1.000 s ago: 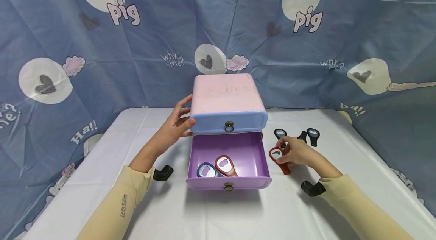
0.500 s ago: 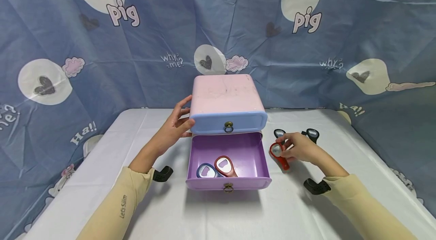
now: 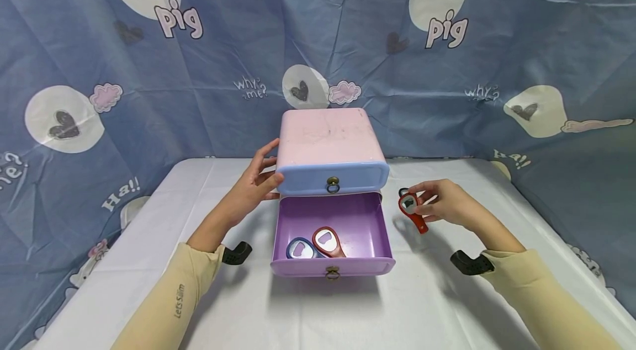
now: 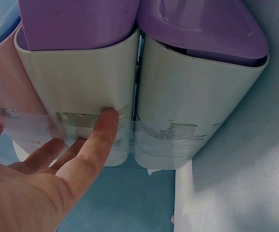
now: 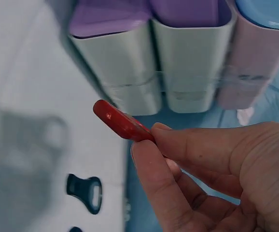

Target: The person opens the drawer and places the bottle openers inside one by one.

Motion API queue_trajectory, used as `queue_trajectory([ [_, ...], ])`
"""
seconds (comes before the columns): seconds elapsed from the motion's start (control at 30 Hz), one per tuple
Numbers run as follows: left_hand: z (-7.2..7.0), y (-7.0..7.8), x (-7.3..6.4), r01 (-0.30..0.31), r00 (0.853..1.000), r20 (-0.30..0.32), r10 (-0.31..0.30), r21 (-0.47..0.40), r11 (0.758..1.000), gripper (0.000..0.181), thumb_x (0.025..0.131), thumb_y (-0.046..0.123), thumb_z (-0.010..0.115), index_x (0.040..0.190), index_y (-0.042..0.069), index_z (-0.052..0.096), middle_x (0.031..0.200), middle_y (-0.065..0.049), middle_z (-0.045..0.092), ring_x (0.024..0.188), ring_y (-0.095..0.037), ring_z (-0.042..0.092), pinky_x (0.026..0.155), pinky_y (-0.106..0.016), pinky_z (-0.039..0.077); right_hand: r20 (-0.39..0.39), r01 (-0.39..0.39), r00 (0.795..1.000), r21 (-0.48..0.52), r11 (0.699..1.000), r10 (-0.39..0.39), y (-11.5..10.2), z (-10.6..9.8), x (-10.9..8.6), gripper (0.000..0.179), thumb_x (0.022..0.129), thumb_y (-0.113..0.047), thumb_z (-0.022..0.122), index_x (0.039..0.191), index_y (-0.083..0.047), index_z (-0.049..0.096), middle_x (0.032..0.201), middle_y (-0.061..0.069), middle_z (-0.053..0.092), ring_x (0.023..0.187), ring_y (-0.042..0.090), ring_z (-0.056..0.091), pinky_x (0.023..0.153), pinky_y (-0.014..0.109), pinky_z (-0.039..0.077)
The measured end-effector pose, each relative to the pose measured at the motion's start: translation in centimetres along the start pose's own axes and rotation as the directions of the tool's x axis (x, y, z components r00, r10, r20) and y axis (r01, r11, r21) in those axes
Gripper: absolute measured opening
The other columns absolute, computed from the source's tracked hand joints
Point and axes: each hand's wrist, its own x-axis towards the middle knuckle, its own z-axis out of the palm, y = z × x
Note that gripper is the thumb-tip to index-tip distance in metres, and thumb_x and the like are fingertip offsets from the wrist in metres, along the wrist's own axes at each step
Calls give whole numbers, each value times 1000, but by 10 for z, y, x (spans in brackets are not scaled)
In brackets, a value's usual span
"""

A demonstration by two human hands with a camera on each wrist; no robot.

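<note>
My right hand (image 3: 449, 206) pinches a red bottle opener (image 3: 419, 223) by its rim between thumb and fingers, above the table right of the drawer cabinet (image 3: 328, 137). The right wrist view shows that red opener edge-on at the fingertips. My left hand (image 3: 248, 187) rests its outstretched fingers and thumb against the cabinet's left side; the left wrist view shows them against its stacked units. Below the blue drawer (image 3: 303, 180), a purple drawer (image 3: 293, 268) is pulled out. Inside it lie a blue bottle opener (image 3: 294, 248) and another red bottle opener (image 3: 337, 248).
A dark bottle opener (image 3: 402, 191) shows partly behind the held one. Another dark bottle opener (image 5: 89, 191) lies on the table (image 3: 223, 306) in the right wrist view. A patterned blue cloth (image 3: 223, 46) hangs behind the cabinet.
My right hand has lifted the red bottle opener off the table and moved it slightly back and right. The left hand stays against the cabinet, and the drawer has not moved.
</note>
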Motion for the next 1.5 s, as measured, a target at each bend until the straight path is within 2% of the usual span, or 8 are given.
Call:
queue_trajectory([
  [0.23, 1, 1, 0, 8, 1000, -1, -8, -3, 1000, 79, 107, 47, 64, 169, 49, 16, 171, -18, 26, 155, -42, 41, 109, -67, 52, -30, 49, 998, -61, 997, -51, -14, -14, -6, 54, 97, -6, 77, 146, 8, 60, 112, 20, 75, 90, 13, 77, 76, 31, 66],
  [0.5, 1, 2, 0, 4, 1000, 1, -4, -3, 1000, 80, 107, 47, 64, 170, 48, 15, 171, -18, 25, 156, -43, 40, 108, -67, 52, -54, 78, 995, -63, 995, -81, -28, -20, -14, 57, 96, -6, 79, 148, 8, 59, 114, 21, 73, 96, 15, 78, 76, 28, 65],
  [0.73, 1, 2, -1, 5, 1000, 3, -5, 2, 1000, 79, 108, 46, 63, 170, 49, 14, 172, -18, 24, 156, -43, 39, 109, -67, 52, -66, 140, 988, -47, 989, -143, -42, -16, -22, 53, 95, -2, 78, 145, 8, 62, 110, 20, 75, 93, 11, 78, 76, 28, 65],
  [0.97, 1, 2, 0, 7, 1000, 0, -7, 6, 1000, 79, 108, 46, 63, 169, 49, 14, 172, -19, 24, 156, -44, 40, 109, -67, 52, -73, 176, 981, -78, 981, -181, -57, -12, -30, 51, 95, -3, 78, 143, 5, 65, 107, 16, 76, 92, 13, 79, 73, 28, 65],
  [1.5, 1, 3, 0, 5, 1000, 3, -5, -2, 1000, 79, 108, 46, 63, 169, 49, 15, 172, -18, 24, 156, -43, 40, 109, -68, 52, -52, 173, 984, 27, 984, -172, -82, 1, -39, 47, 93, -1, 80, 137, 5, 64, 108, 15, 69, 92, 18, 77, 77, 32, 67],
])
